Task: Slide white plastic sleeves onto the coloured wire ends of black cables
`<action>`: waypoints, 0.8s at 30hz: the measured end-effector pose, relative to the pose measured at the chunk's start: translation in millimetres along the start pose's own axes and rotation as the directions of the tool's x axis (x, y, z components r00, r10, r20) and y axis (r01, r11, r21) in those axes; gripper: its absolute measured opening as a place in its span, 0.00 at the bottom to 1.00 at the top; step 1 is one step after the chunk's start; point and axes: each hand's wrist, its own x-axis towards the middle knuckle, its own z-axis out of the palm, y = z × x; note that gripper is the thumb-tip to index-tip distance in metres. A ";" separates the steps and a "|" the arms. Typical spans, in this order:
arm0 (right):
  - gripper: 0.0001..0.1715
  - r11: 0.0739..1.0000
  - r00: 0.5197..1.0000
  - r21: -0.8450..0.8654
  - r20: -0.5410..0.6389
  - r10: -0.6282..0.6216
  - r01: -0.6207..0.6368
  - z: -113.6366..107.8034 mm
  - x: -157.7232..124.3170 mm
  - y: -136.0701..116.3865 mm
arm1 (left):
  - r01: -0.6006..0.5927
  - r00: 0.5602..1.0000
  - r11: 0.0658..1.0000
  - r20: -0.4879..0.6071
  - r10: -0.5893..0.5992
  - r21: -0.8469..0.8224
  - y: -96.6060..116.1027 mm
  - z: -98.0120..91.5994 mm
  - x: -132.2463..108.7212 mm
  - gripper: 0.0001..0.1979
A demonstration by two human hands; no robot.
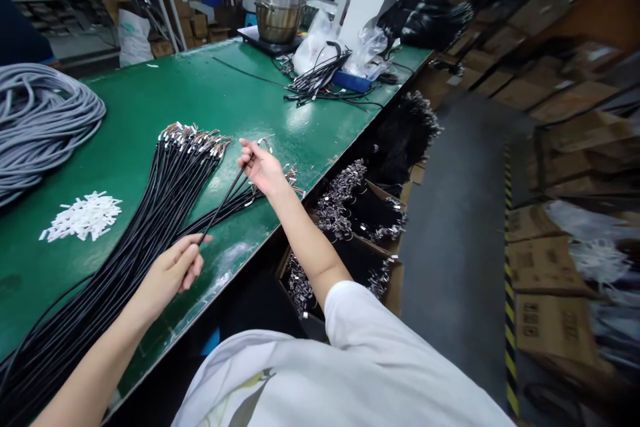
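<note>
Green table [200, 83], cable bundle [155, 213] on top; left hand [175, 265] and right hand [261, 168] both pinching a black cable [221, 208]

Green workbench [133, 100], grey floor [450, 227] with striped edging [509, 280]

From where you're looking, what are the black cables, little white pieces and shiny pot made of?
Black cables: probably rubber or plastic outside, smooth with a faint sheen.
Little white pieces: likely plastic, evenly white and much alike.
Lidded pot: apparently polished metal, maybe stainless steel, given its bright reflections.
</note>
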 end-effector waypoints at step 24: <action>0.09 0.724 0.736 -0.666 0.396 0.549 -0.182 46.8 -103.5 83.8 | -0.053 0.990 0.998 -0.131 0.049 -0.033 -26.9 -7.1 -59.5 0.17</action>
